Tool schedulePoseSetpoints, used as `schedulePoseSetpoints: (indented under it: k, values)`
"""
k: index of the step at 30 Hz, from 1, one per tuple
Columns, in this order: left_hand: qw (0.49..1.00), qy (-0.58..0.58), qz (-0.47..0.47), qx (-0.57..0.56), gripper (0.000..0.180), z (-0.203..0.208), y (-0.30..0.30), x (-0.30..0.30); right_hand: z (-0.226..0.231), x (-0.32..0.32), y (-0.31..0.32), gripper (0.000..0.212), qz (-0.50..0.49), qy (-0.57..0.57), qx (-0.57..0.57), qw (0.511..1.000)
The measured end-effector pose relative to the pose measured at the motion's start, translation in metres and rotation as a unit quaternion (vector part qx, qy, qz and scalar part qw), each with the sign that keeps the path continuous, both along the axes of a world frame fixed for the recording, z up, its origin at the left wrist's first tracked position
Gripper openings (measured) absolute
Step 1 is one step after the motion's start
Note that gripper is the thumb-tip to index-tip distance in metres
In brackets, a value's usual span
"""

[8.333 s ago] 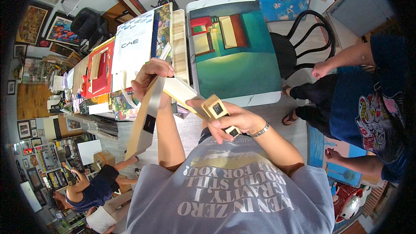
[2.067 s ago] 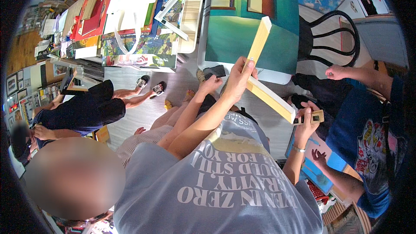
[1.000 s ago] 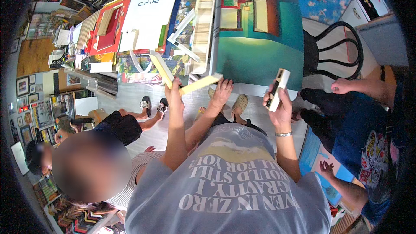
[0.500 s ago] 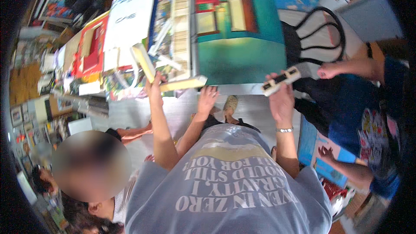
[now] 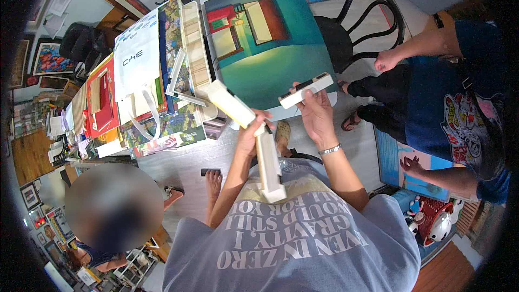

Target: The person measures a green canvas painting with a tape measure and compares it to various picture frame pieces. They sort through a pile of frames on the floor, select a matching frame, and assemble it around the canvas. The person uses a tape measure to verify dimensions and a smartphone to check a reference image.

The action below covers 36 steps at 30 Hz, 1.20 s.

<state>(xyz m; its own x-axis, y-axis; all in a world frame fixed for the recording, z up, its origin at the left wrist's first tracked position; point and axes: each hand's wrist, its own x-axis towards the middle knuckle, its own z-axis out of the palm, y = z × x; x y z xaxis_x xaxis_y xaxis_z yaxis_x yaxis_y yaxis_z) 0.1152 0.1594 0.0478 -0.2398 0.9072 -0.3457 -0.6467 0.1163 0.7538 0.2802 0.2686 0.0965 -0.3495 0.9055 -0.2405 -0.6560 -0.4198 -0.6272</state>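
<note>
My left hand [image 5: 250, 134] grips an L-shaped picture-frame corner sample [image 5: 265, 158] in cream and white, near where its two arms meet. One arm reaches up toward the table and the other hangs down in front of my shirt. In my right hand [image 5: 315, 112], between thumb and fingers, is a short straight frame moulding piece [image 5: 306, 91], white with dark parts along its back. It is held over the near edge of a green painting [image 5: 265, 75], which lies flat and shows a room with a red and cream doorway.
At the left, a table holds a white tote bag [image 5: 138, 70], a red folder [image 5: 101, 103] and a white frame corner [image 5: 177, 78]. A black chair [image 5: 373, 19] stands beyond the painting. A person in dark clothes [image 5: 432, 108] stands at the right; another is at lower left.
Both hands have drawn closer together, the left moving right with the corner sample, which has turned. Another person's hand beside it has gone. The view has shifted too.
</note>
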Motion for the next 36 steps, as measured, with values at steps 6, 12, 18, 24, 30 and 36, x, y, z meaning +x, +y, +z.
schedulePoseSetpoints:
  k: [6,12,18,24,30,36]
  values:
    - [0.996,-0.075,0.036,0.002,0.045,0.031,0.018,0.039,0.000,-0.009,-0.015,0.037,0.009,-0.041,0.008,0.999]
    - [0.995,-0.047,0.072,-0.050,0.041,0.014,0.015,0.038,-0.014,-0.006,-0.028,0.036,0.008,-0.124,0.030,0.992]
    - [0.992,-0.083,0.090,-0.024,0.037,0.021,0.006,0.013,-0.010,0.010,-0.038,0.034,0.081,-0.203,0.089,0.972]
    - [0.992,-0.047,0.114,-0.019,0.043,0.023,0.001,0.017,-0.004,-0.003,-0.063,0.030,0.106,-0.183,0.088,0.973]
    - [0.987,-0.100,0.127,-0.011,0.051,0.033,-0.027,-0.012,0.027,0.008,-0.039,0.083,0.209,-0.224,0.348,0.886]
    - [0.995,-0.039,0.092,-0.013,0.057,0.082,-0.023,-0.003,0.047,-0.041,-0.016,0.093,0.283,-0.242,0.475,0.797]
